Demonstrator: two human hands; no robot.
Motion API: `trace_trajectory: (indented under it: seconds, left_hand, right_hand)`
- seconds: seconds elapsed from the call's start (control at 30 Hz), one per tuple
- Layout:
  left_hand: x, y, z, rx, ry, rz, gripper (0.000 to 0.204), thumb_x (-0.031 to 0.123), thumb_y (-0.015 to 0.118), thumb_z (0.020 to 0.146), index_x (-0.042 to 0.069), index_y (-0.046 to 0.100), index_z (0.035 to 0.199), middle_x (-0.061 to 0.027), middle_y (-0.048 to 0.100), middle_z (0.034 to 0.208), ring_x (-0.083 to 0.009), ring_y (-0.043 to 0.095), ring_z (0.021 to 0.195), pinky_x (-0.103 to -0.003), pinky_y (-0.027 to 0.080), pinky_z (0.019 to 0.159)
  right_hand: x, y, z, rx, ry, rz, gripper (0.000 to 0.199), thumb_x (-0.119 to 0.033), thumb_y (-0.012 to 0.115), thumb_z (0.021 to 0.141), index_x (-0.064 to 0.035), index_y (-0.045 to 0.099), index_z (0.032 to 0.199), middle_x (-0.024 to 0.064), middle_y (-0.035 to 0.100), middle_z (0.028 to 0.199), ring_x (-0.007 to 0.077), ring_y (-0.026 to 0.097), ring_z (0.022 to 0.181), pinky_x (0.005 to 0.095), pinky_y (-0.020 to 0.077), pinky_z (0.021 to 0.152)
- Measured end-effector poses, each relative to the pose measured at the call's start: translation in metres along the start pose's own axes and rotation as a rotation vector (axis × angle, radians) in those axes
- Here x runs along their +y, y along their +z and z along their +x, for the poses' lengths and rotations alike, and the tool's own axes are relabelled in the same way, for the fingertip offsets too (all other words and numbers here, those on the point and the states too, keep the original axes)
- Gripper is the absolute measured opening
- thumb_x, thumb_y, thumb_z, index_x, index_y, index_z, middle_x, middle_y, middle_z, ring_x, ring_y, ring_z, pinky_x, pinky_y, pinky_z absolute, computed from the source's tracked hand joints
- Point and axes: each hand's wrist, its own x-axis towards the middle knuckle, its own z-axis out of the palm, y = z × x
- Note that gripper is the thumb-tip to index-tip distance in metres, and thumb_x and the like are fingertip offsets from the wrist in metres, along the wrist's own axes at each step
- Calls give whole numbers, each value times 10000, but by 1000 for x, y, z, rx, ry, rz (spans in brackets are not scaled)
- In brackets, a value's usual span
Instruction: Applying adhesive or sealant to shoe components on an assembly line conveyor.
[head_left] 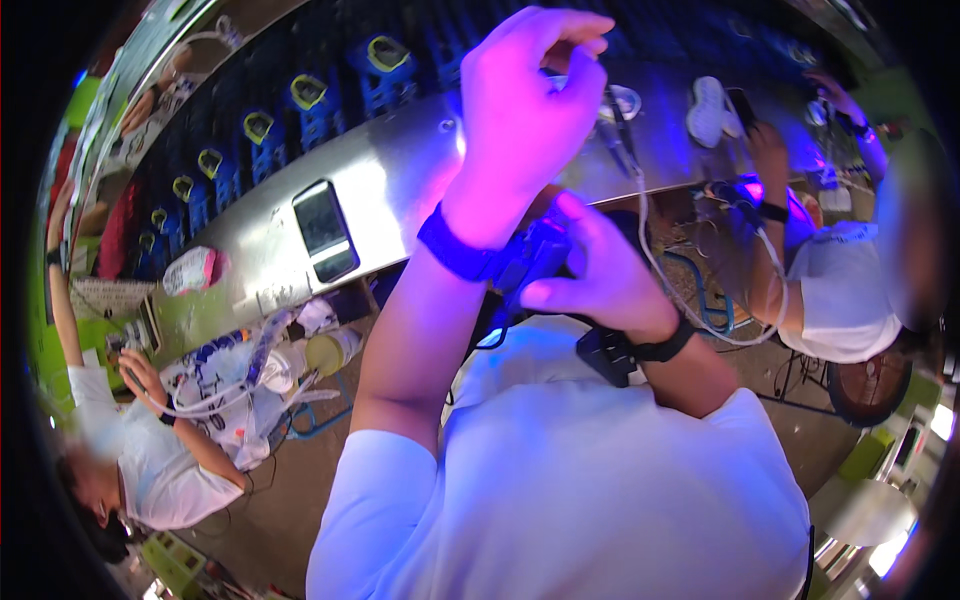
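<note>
Raised over the near side of the bench, my left hand is lit pink and purple. Its fingers are loosely curled, with a gap between them and the thumb, and nothing shows in it. A dark strap circles my left wrist and carries a small black box-shaped device. My right hand reaches across to this device, thumb and fingers closed about its right side; some fingertips are hidden. Another black device sits on a strap round my right wrist.
A shiny metal bench holds a phone and a white shoe. Behind it runs a row of blue holders. A white cable hangs at right. Co-workers sit left and right, near a stool.
</note>
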Motion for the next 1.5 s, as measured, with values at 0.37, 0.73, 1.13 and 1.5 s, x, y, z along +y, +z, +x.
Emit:
trace_trajectory:
  seconds: [0.37, 0.73, 1.13, 1.5]
  left_hand:
    - [32, 39, -50, -145, 143, 228, 241, -100, 632, 872, 11, 738, 1058, -68, 709, 914, -158, 708, 851, -279, 564, 798]
    - [29, 80, -90, -294, 26, 148, 210, -85, 644, 908, 9, 716, 1082, -73, 709, 991, -147, 696, 846, -268, 547, 775]
    - [-4, 42, -99, -117, -218, 218, 195, -61, 608, 940, -8, 714, 1095, -40, 708, 962, -103, 652, 813, -246, 524, 754]
    - [-30, 81, -101, -184, -408, -1, 219, -59, 629, 934, -36, 700, 1140, -71, 723, 922, -131, 685, 806, -252, 544, 762]
  right_hand:
    - [24, -7, -59, 162, -96, -102, 563, -156, 924, 707, 38, 677, 1173, 82, 724, 1046, 155, 669, 945, 309, 537, 887]
    - [38, -32, -101, 212, 30, 14, 461, -142, 896, 767, -21, 674, 1152, -3, 686, 913, 80, 626, 796, 245, 496, 705]
    - [78, -21, -65, 18, -55, 125, 680, -137, 896, 748, -1, 610, 1349, 72, 698, 1200, 175, 622, 1146, 334, 476, 1019]
    - [87, -49, -65, 89, 72, 410, 716, -18, 848, 761, -2, 534, 1404, 85, 659, 1248, 185, 626, 1160, 344, 490, 1029]
